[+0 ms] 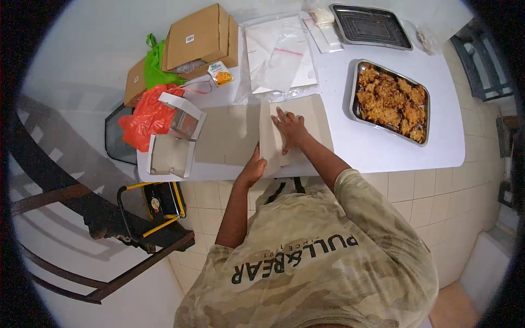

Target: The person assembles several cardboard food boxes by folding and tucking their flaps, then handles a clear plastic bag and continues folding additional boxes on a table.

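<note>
A flat grey-beige cardboard box blank (pixel 228 134) lies along the near edge of the table, with its right-hand panel partly folded up. My left hand (pixel 252 168) grips that panel's near left edge, the thumb on top and the other fingers mostly hidden. Flat on the same panel rests my right hand (pixel 291 130), fingers spread and pressing on the card. To the left of the blank stands a partly formed white box (pixel 186 124) with a clear window. Its grey inside panel (pixel 168 156) opens toward the table edge.
On the right sits a metal tray of fried brown pieces (pixel 391 101); an empty dark tray (pixel 372 26) is behind it. Plastic-wrapped white sheets (pixel 279 60) lie at the back. Cardboard cartons (pixel 199 38), a green bag (pixel 158 65) and a red plastic bag (pixel 146 115) crowd the left.
</note>
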### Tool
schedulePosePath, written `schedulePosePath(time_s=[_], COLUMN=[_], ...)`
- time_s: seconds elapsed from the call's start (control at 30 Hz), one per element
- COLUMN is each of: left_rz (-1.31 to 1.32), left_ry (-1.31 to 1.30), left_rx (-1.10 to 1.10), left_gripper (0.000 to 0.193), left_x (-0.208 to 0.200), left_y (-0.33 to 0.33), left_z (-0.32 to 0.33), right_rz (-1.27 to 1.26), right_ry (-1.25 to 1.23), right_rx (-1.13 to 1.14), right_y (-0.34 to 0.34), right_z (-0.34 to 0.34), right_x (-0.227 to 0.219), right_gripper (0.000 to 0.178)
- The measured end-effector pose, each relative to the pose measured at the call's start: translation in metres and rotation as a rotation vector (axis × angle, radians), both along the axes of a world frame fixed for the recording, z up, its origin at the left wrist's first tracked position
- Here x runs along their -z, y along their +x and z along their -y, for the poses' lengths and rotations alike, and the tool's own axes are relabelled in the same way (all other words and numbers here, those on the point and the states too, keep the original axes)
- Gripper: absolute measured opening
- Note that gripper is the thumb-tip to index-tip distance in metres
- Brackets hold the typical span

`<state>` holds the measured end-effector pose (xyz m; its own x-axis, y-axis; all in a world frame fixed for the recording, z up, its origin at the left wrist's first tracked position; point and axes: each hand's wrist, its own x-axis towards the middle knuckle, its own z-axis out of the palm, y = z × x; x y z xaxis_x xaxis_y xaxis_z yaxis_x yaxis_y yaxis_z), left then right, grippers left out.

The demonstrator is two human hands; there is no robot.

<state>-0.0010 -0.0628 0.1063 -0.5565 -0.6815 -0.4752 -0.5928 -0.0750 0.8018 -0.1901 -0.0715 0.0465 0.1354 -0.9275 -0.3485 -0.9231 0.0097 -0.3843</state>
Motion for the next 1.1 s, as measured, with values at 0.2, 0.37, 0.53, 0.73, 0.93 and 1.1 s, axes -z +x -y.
schedulePosePath(time_s=[0.2, 0.37, 0.53, 0.73, 0.93, 1.1], left_rz=[0.002, 0.019, 0.141, 0.469, 0.348, 0.326], left_ry=[0.218, -0.056, -0.267, -0.559, -0.778, -0.919], left_rx=[0.009, 0.083, 0.212, 0.380, 0.324, 0.338], left_gripper=[0.071, 0.081, 0.078, 0.061, 0.053, 0.055], left_x=[-0.020, 0.006, 0.038, 0.087, 0.100, 0.100], left_y=[0.021, -0.009, -0.034, -0.066, -0.056, -0.032], left_z=[-0.010, -0.014, -0.009, -0.013, -0.012, -0.029], right_rz=[-0.115, -0.088, 0.097, -0.068, -0.016, -0.047], right_ry=[-0.229, -0.156, -0.119, -0.192, -0.232, -0.227], right_rx=[-0.215, -0.213, -0.151, -0.036, 0.095, 0.109], right_y=[0.039, 0.047, 0.015, -0.026, -0.025, -0.025], right_z=[-0.020, -0.018, -0.056, -0.133, -0.142, -0.146], right_x=[0.033, 0.053, 0.042, 0.058, 0.031, 0.035], right_gripper=[0.122, 0.082, 0.052, 0.049, 0.042, 0.044])
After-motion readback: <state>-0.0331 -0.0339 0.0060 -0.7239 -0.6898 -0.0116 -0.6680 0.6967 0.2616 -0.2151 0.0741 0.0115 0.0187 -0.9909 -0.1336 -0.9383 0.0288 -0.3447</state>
